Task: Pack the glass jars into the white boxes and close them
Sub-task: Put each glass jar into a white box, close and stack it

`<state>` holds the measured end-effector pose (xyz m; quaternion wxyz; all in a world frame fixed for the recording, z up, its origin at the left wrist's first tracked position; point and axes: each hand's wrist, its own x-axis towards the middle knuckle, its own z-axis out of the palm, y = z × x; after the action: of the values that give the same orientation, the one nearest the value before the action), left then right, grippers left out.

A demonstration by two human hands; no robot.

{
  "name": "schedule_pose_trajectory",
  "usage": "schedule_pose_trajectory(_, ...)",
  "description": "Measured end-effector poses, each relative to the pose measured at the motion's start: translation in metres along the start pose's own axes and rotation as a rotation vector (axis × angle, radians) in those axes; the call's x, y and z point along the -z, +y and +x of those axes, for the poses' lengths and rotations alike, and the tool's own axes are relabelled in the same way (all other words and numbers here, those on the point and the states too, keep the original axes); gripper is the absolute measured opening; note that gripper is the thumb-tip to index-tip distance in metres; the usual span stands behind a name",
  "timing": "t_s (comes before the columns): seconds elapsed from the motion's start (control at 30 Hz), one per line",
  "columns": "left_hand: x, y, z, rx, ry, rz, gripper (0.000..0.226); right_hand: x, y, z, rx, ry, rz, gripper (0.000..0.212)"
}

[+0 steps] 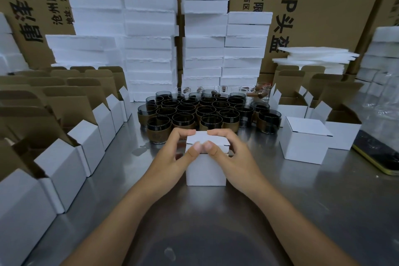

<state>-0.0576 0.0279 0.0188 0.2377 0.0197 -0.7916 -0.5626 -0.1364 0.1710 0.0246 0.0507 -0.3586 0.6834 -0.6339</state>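
A small white box (206, 169) stands on the steel table in front of me. My left hand (174, 153) and my right hand (231, 155) both grip its lid flap (205, 137), thumbs side by side on the near edge and fingers curled over the far edge. The lid sits almost flat, slightly raised at the front. What is inside the box is hidden. Just behind it stand several dark glass jars (205, 110) with brown sleeves, packed close in rows.
Open white boxes (71, 157) with raised brown flaps line the left side. A shut white box (304, 139) sits to the right, more open ones (336, 123) behind it. White foam stacks (203, 43) and cardboard cartons fill the back. A dark phone (382, 153) lies at the right edge.
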Motion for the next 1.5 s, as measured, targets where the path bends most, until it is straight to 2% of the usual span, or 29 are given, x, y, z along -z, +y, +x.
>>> schedule_pose_trajectory(0.17,-0.003,0.001,0.000,0.065,0.025,-0.079,0.025,-0.002,0.000,-0.001,-0.053,-0.004,0.046,0.036)
schedule_pose_trajectory(0.23,-0.004,-0.001,0.001,0.093,0.018,-0.085,0.013,-0.001,0.001,0.001,-0.080,-0.001,0.067,0.028)
schedule_pose_trajectory(0.33,-0.006,-0.006,0.002,0.100,-0.013,-0.098,0.025,-0.001,0.003,0.001,-0.073,-0.010,0.071,0.015)
schedule_pose_trajectory(0.47,-0.008,-0.006,0.003,0.105,-0.036,-0.148,0.040,0.001,0.004,0.002,-0.085,-0.045,0.057,0.026)
schedule_pose_trajectory(0.6,-0.008,-0.005,0.004,0.095,-0.015,-0.166,0.040,-0.002,0.005,0.001,-0.020,0.001,0.000,0.030)
schedule_pose_trajectory(0.73,-0.006,-0.006,-0.001,0.089,0.004,-0.164,0.045,-0.001,0.008,-0.003,0.237,0.169,-0.322,0.019)
schedule_pose_trajectory(0.8,-0.005,-0.002,-0.003,0.085,0.009,-0.155,0.053,0.000,0.008,-0.006,0.298,0.181,-0.483,0.030)
schedule_pose_trajectory(0.87,-0.004,-0.001,-0.005,0.083,0.031,-0.144,0.059,0.001,0.005,-0.009,0.290,0.124,-0.637,0.047)
schedule_pose_trajectory(0.97,-0.003,-0.002,-0.006,0.078,0.082,-0.123,0.050,0.000,0.004,-0.009,0.295,0.052,-0.840,0.057)
schedule_pose_trajectory(1.13,-0.001,-0.002,-0.004,0.039,0.167,-0.121,0.040,0.025,0.001,-0.003,0.155,0.097,-1.063,0.054)
schedule_pose_trajectory(1.33,-0.001,0.000,-0.005,0.017,0.188,-0.118,0.036,0.073,0.007,0.004,-0.047,0.129,-1.390,0.051)
schedule_pose_trajectory(1.5,-0.002,0.002,-0.007,0.015,0.189,-0.109,0.044,0.094,0.013,0.017,-0.094,0.109,-1.550,0.053)
